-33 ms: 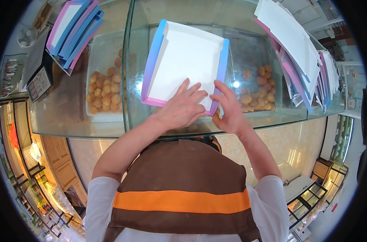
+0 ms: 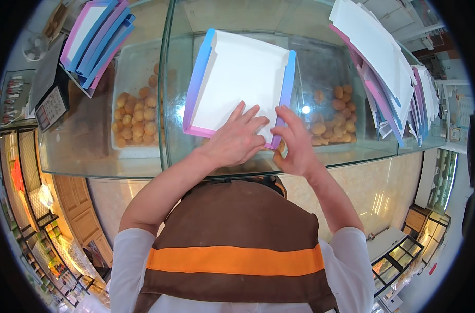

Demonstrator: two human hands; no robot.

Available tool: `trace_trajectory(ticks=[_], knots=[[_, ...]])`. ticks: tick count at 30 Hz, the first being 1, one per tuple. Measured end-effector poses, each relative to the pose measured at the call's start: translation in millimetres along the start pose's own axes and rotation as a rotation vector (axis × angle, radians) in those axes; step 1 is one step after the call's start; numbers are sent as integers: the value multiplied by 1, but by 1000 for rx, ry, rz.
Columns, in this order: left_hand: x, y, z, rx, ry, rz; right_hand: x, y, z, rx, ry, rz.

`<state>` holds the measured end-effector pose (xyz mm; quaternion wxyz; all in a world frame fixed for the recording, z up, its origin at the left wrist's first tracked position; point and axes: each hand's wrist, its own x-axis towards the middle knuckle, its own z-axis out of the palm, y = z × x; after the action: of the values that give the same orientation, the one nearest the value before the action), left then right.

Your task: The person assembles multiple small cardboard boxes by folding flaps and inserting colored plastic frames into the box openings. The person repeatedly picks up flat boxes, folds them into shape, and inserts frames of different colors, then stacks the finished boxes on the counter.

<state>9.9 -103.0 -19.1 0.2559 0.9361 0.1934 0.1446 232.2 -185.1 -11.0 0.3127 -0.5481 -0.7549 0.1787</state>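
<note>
A shallow cardboard box (image 2: 239, 78), white inside with blue-to-pink walls, sits on the glass counter before me, its corner nearest my right hand tucked under my fingers. My left hand (image 2: 234, 138) reaches over the box's near wall, its fingers partly spread on the white inside and its lower fingers bent by the near right corner. From the right, my right hand (image 2: 295, 142) pinches that corner, index finger on the side wall and thumb below. My fingers hide part of the corner's flaps.
Round golden-brown pastries (image 2: 136, 117) lie in a tray under the glass at left, and more pastries (image 2: 337, 117) at right. Stacked folded boxes (image 2: 98, 41) stand at back left beside a scale with a keypad (image 2: 52, 108). Many white, pink and blue box blanks (image 2: 381, 68) lean at right.
My right hand has shifted slightly left at the corner, its fingers closer together. The box's far edge sits a touch lower. My left hand stays in place.
</note>
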Motion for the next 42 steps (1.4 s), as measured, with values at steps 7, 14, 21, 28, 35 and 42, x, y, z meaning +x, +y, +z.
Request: trace_trajectory(ticks=[7,14,21,28,35,42], knots=[[-1,12,-1,119,110,24,-9,-12,6,-214,-65,-116],[-16,32,-60,-15,937,-259,31,-47,-24,375,368,149],[-70,-19,-67,-1779,1086,-228,79,-28,-27,1290,627,704],[-76,-8,-106,-1150,810,-623,67,-32,-6,1049,377,558],[-63,7,-104,-689,1012,-644,49,-43,-8,998,197,621],[-58,14,-70,-704,1246,-550,57,-82,-20,744,639,298]])
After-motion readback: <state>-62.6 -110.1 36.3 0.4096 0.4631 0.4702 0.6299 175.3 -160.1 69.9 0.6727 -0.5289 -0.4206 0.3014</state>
